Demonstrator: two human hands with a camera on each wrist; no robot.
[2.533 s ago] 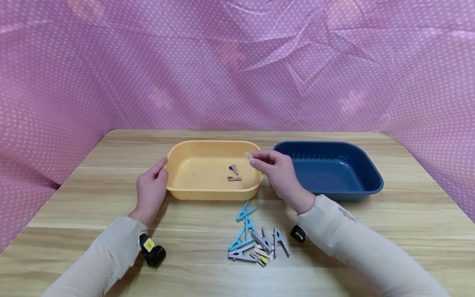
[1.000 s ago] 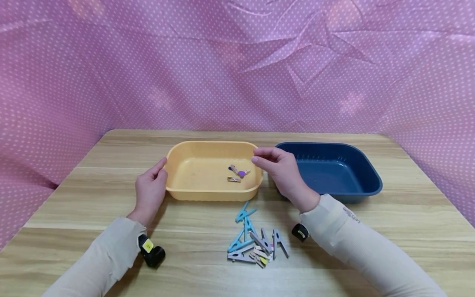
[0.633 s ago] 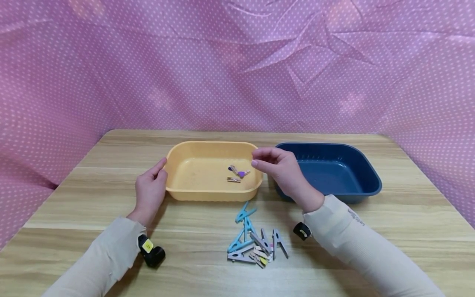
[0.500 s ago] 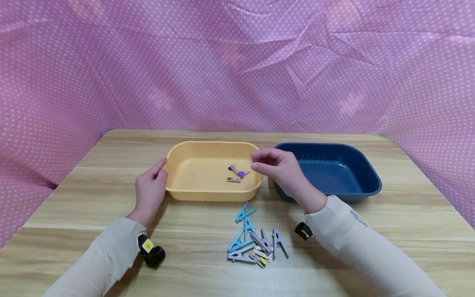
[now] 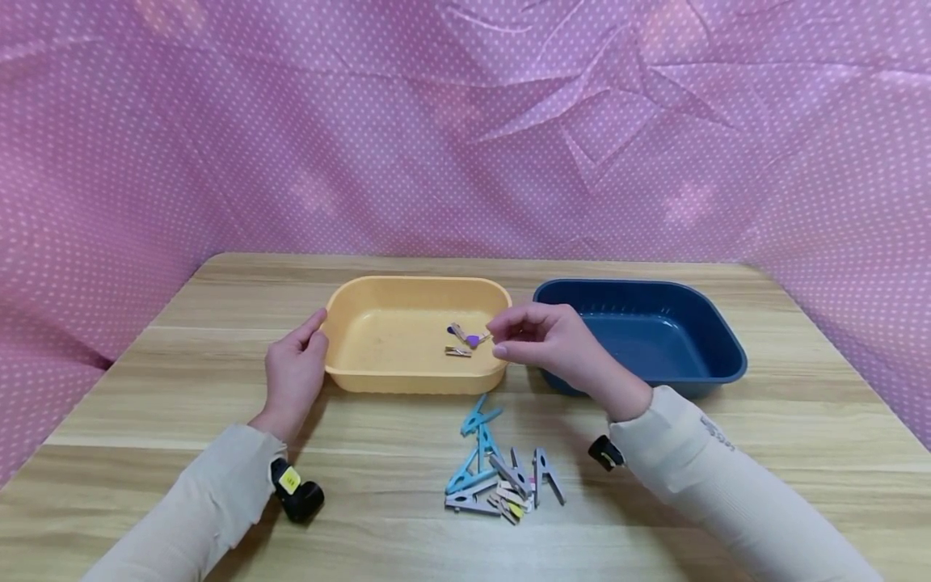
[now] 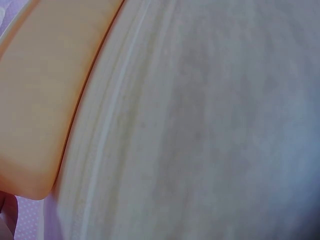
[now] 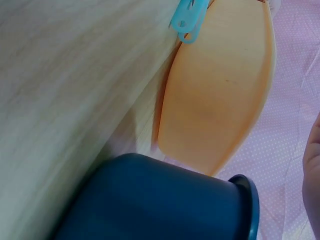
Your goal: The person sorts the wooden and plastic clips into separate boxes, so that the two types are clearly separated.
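My left hand [image 5: 294, 372] holds the left rim of the yellow basin [image 5: 407, 383], thumb and forefinger at its edge. In the left wrist view the basin's outer wall [image 6: 50, 95] fills the left side, with a bit of finger [image 6: 7, 215] at its far corner. Over the basin's right rim, my right hand [image 5: 553, 343] has loosely bent fingers, thumb apart from forefinger, with nothing seen between them. Inside lie small wooden clothespins: one with a purple heart [image 5: 473, 341], one with a dark blue piece [image 5: 457, 331], and a plain one [image 5: 458, 352].
A dark blue basin [image 5: 640, 375] stands to the right, partly behind my right hand. In front of the yellow basin lies a pile of blue clothespins [image 5: 465, 477], grey clothespins [image 5: 549, 475] and small wooden ones [image 5: 509, 505]. A pink dotted cloth [image 5: 465, 145] hangs behind the table.
The purple-heart clothespin has left my right fingers and lies in the yellow basin. My right hand has since drawn lower and nearer me. The left hand stays at the rim.
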